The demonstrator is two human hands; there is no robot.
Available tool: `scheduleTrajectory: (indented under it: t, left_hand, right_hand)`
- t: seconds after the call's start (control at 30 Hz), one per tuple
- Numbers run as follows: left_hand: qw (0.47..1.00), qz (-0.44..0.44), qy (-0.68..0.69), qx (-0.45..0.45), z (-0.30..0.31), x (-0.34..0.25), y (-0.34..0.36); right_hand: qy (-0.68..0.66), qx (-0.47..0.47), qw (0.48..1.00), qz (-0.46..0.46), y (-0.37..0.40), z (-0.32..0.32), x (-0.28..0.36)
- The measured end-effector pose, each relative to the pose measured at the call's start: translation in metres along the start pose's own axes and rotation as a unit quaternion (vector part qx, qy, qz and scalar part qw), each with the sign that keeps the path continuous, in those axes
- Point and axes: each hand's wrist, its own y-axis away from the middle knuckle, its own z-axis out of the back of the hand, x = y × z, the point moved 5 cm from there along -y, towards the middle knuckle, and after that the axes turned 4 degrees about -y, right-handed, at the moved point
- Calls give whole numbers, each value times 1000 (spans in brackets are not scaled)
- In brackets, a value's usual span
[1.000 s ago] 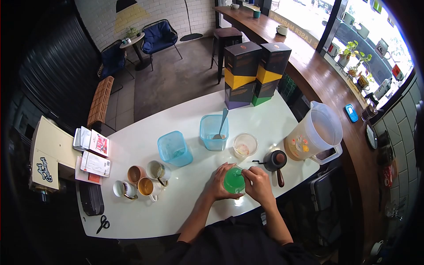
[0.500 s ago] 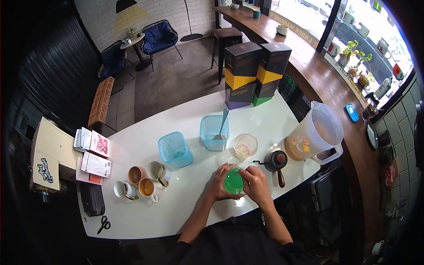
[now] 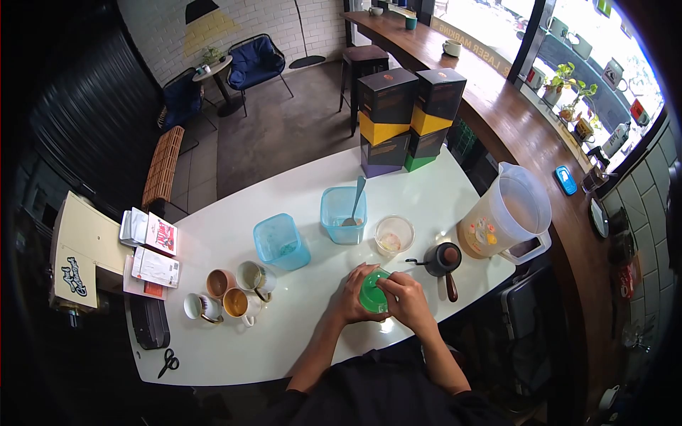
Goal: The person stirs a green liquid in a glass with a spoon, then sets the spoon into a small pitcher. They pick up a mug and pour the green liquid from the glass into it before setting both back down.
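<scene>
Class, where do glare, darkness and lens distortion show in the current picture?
Head view: the window is washed out in patches; a glare spot shines on the white table near the green cup; table edges bow; the left corners are nearly black.

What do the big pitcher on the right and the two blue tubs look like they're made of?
Pitcher: probably plastic, smooth and milky; light passes through its cloudy wall.

Blue tubs, left and right: likely thin plastic, glossy and tinted; the walls are see-through.
</scene>
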Motion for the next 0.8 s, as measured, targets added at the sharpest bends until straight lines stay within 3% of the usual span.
scheduleTrajectory:
  t: [0.27, 0.57, 0.8]
  left_hand:
    - [999, 8, -39, 18, 7, -11, -2]
    - [1000, 10, 0, 16, 4, -3, -1]
    - [1000, -10, -12, -6, 2, -1, 0]
  right_hand:
    - [85, -31, 996, 13, 0, 13, -5]
    - [31, 33, 998, 33, 2, 10, 0]
    - [25, 8, 998, 58, -1, -2, 4]
